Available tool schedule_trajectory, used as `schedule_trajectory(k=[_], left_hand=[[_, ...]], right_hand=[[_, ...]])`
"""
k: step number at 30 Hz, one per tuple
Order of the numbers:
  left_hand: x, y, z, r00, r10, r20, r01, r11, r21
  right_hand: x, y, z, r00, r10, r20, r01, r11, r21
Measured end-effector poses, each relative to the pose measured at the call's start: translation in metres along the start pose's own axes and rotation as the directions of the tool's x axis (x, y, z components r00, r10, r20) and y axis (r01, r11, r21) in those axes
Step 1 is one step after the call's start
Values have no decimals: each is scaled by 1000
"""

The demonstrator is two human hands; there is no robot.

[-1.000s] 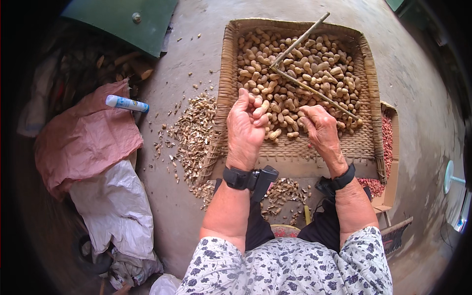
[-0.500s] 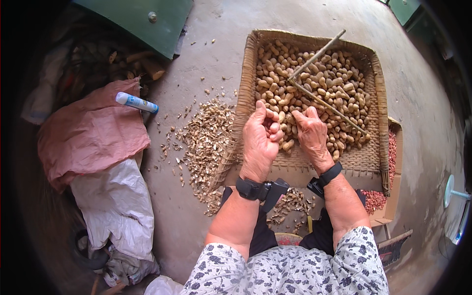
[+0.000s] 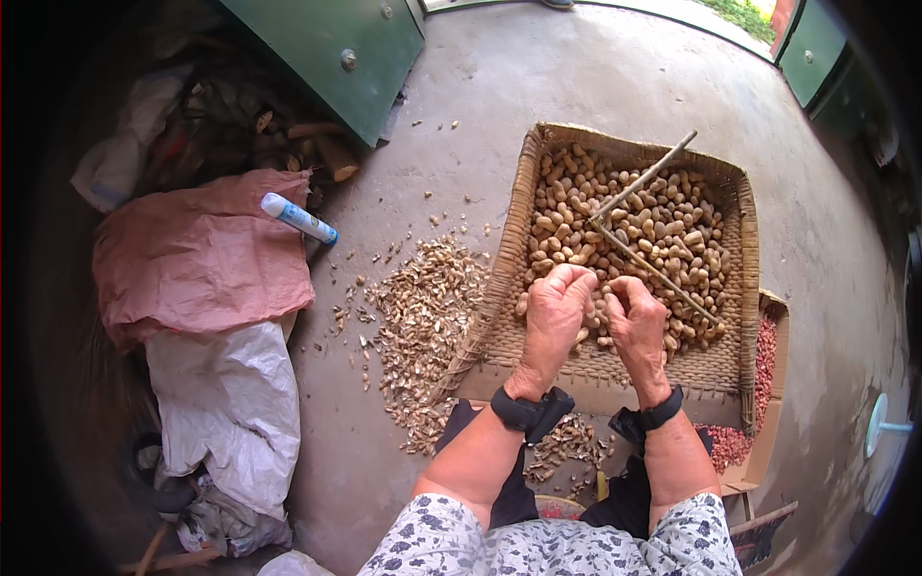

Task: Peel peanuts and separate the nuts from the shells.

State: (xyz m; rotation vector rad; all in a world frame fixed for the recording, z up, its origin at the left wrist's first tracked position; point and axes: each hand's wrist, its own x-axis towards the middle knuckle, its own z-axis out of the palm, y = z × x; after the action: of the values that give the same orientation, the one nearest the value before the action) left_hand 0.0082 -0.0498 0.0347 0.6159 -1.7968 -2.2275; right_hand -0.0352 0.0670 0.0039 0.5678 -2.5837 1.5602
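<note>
Over the near part of a shallow woven basket [image 3: 512, 235], my left hand [image 3: 557, 317] and my right hand [image 3: 636, 324] are close together. On each hand, thumb and fingertips are pinched; whatever they grip is hidden or too small to make out. Unshelled peanuts [image 3: 639, 206] fill much of the basket just beyond my fingers. A thin bent stick [image 3: 658, 270] lies across the peanuts. Both wrists carry black straps with small devices.
Broken peanut shells [image 3: 432, 302] lie heaped on the floor left of the basket, with more shells [image 3: 569, 446] between my legs. Red kernels [image 3: 735, 446] sit in a cardboard box [image 3: 774, 398] at right. A pink sack [image 3: 206, 250] holds a blue-white can [image 3: 300, 219]. Green doors [image 3: 331, 53] stand beyond.
My hands have come closer together, and the left fingers have gone from loosely curled to a forward pinch. The view has tilted up, showing more of the doorway.
</note>
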Motion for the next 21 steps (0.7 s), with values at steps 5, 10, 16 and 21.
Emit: schedule_trajectory(k=[5,10,16,21], left_hand=[[-1,-2,11,994,92,55,-104,949,298],[5,-15,14,986,86,146,-127,946,300],[2,-11,26,989,-11,146,21,997,-70],[2,-10,25,958,-143,250,196,960,-199]], right_hand=[[-3,-6,-17,995,91,50,-99,976,192],[0,-9,-28,998,46,32,-54,953,297],[4,-9,-37,1000,-28,4,26,962,271],[2,-10,-42,993,-112,23,106,976,190]])
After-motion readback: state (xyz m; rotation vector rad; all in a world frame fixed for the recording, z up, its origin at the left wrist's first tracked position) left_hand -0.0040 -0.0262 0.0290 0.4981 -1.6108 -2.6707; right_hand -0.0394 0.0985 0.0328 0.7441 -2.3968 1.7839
